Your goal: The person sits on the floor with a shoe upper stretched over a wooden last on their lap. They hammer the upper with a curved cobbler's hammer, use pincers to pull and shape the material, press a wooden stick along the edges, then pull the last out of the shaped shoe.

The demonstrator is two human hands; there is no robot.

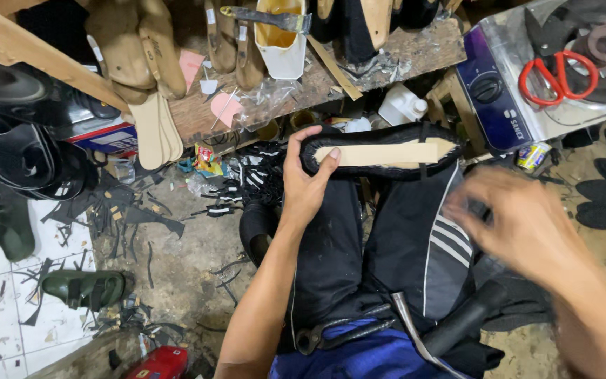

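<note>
Left hand (305, 184): closed on the heel end of a shoe (380, 151), thumb on the rim, fingers wrapped under.
Right hand (524, 224): blurred in mid-air over the right thigh, fingers spread, holding nothing.
Shoe: held sole-up over the knees, in front of the bench (303, 88); black upper folded over a pale, flat insole board, a dark strap across the toe end.
Risk, grip: held at one end only; toe end free, likely to tip or twist if pressed.
Risk, lap: pincers (331, 335) and a hammer (422, 337) loose on the blue cloth at the waist; could slide off with a shift of the legs.
Risk, floor: black offcuts (135, 210) scattered on concrete and white tile; easy to lose a dropped piece among them.
Materials: upper matte and supple; board stiff, smooth, tan.
Bench: rough worn wood, with wooden lasts (138, 49) and a white glue tub (282, 35).
Right edge: metal stove (527, 91) with red-handled scissors (559, 74) on top.
Left floor: green sandals (85, 288), rubbery, moulded.
</note>
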